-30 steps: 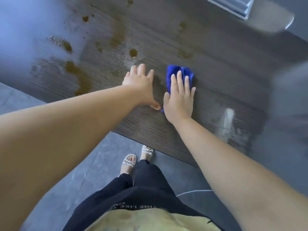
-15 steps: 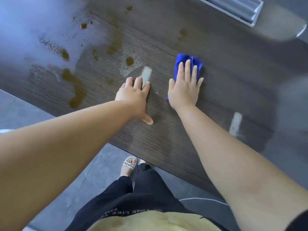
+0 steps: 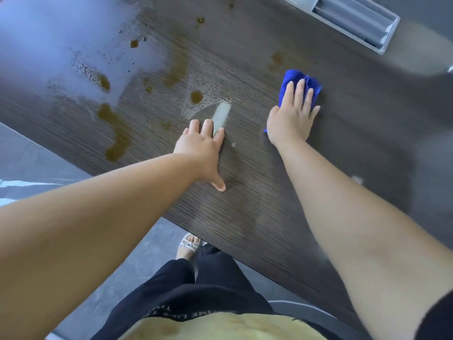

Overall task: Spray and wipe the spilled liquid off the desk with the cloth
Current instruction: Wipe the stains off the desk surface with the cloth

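Spilled brown liquid (image 3: 115,133) lies in blotches and streaks across the left and far part of the dark wood-grain table (image 3: 245,204). Fine droplets and a wet sheen surround it. The longest streak runs near the table's left edge, and a round brown blot sits a little beyond your left fingertips.

The small bright blue cloth (image 3: 291,77) is bunched on the table to the right of the spill, on a part of the surface with no brown marks. Your right hand (image 3: 293,119) lies flat on top of it, fingers straight and close together, palm pressing down. Blue cloth shows past the fingertips and at the heel of the palm.

Your left hand (image 3: 201,146) rests flat on the bare table beside it, fingers straight, thumb stretched back toward you, holding nothing. The two hands are near each other but apart.

A grey slotted tray (image 3: 355,20) is set into the table at the far right. Below the near table edge you can see grey floor (image 3: 29,153), one foot in a white sandal (image 3: 188,246) and black trousers (image 3: 196,285).
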`<state>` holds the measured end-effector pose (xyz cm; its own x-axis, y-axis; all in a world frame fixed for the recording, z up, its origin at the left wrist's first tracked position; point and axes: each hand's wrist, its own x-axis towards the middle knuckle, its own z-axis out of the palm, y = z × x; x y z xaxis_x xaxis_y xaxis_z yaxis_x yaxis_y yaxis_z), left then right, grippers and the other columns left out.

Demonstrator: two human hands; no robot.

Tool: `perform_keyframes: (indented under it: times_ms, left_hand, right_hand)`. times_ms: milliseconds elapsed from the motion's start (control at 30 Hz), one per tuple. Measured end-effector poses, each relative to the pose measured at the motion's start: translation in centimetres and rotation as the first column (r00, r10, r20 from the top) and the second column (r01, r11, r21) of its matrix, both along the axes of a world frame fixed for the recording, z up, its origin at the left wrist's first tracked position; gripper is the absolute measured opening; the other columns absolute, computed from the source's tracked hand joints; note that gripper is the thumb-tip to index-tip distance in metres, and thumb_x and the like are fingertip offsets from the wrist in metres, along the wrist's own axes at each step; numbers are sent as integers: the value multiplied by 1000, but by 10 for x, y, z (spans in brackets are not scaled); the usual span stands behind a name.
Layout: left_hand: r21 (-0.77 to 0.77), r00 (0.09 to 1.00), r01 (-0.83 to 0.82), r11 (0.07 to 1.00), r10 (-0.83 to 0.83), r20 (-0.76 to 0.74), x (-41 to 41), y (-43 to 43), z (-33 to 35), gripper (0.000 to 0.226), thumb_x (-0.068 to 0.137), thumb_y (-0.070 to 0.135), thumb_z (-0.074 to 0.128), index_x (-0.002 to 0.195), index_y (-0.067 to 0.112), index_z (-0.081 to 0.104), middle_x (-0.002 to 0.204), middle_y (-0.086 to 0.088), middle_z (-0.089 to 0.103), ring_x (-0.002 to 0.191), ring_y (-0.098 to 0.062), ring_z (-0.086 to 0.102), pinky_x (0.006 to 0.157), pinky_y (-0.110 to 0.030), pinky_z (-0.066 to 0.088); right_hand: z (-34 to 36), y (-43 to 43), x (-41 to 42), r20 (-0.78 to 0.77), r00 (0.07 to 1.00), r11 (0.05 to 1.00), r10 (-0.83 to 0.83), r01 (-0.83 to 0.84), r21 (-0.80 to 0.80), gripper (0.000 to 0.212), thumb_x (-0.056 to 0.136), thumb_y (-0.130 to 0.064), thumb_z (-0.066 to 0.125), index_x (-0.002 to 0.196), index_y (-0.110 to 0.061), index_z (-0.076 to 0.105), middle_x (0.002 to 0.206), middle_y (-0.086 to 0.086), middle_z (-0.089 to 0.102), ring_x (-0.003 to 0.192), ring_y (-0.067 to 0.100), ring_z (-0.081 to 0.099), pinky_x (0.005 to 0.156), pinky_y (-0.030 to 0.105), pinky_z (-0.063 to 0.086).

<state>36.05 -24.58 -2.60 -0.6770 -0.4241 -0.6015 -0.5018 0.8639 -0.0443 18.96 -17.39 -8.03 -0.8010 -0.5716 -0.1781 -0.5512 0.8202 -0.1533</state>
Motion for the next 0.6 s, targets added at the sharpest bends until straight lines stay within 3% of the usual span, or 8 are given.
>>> perform_keyframes:
  times_ms: [100, 167, 233, 333, 433, 500, 533, 600]
  left_hand:
    - [3, 1000, -10, 1000, 10, -7, -1, 1, 1, 127, 52, 70, 75, 149, 19, 10, 149, -6, 16, 134, -31, 16, 103, -39, 35]
    - [1, 1000, -4, 1000, 4, -16, 0, 0, 0, 128, 52, 70, 75, 149, 19, 11, 148, -7, 16, 134, -31, 16, 104, -40, 34]
    - [11, 1000, 1, 1000, -1, -18, 1, -1, -1, 128, 52, 71, 74, 149, 19, 9, 150, -7, 13, 135, -32, 14, 105, -40, 32]
    - [24, 1000, 12, 1000, -12, -13, 2, -2, -1, 129, 53, 72, 73, 150, 20, 6, 151, -7, 10, 136, -33, 11, 108, -41, 28]
    - [32, 1000, 8, 999, -8, -18, 0, -2, -1, 130, 53, 72, 73, 150, 19, 5, 151, -8, 10, 135, -33, 12, 108, -41, 28]
    - [21, 1000, 13, 1000, -13, -20, 1, -2, -1, 130, 53, 72, 73, 150, 19, 5, 152, -8, 10, 136, -33, 12, 108, -40, 29]
    - [16, 1000, 11, 1000, -10, -19, 2, 0, -1, 130, 53, 72, 73, 150, 18, 4, 152, -8, 9, 137, -33, 11, 108, -40, 28]
    - [29, 1000, -3, 1000, 3, -20, 3, 0, -2, 129, 56, 71, 72, 150, 18, 2, 154, -9, 6, 140, -34, 7, 111, -40, 23]
  right_hand:
    - [-3, 26, 41, -9, 952, 950, 306, -306, -60, 58, 93, -21, 32, 149, -11, 20, 158, 8, 12, 145, 29, 10, 115, 49, 10]
    - [-3, 66, 53, 6, 851, 847, 525, -522, -102, 58, 88, -22, 30, 145, -9, 32, 155, 10, 24, 142, 31, 20, 113, 48, 16]
    - [-3, 98, 39, 17, 768, 765, 640, -636, -100, 59, 85, -21, 32, 142, -9, 39, 152, 9, 31, 140, 30, 26, 111, 48, 21]
    - [-2, 97, 3, 18, 834, 830, 552, -548, -103, 60, 85, -23, 28, 143, -10, 37, 153, 8, 29, 141, 29, 24, 112, 52, 22]
    - [-4, 47, -2, -2, 975, 972, 222, -221, -80, 55, 96, -28, 32, 148, -12, 26, 158, 5, 15, 144, 28, 13, 115, 48, 15]
    - [-5, 22, 16, -15, 998, 996, 62, -63, -71, 55, 99, -30, 35, 149, -12, 22, 158, 6, 12, 144, 28, 11, 115, 46, 15]
    - [-5, 20, 28, -18, 997, 995, 70, -71, -65, 55, 99, -29, 35, 149, -12, 21, 158, 7, 12, 144, 28, 11, 115, 46, 15]
    - [-6, 39, 50, -16, 967, 965, 253, -253, -68, 54, 97, -26, 32, 148, -10, 25, 157, 9, 18, 143, 30, 17, 114, 47, 20]
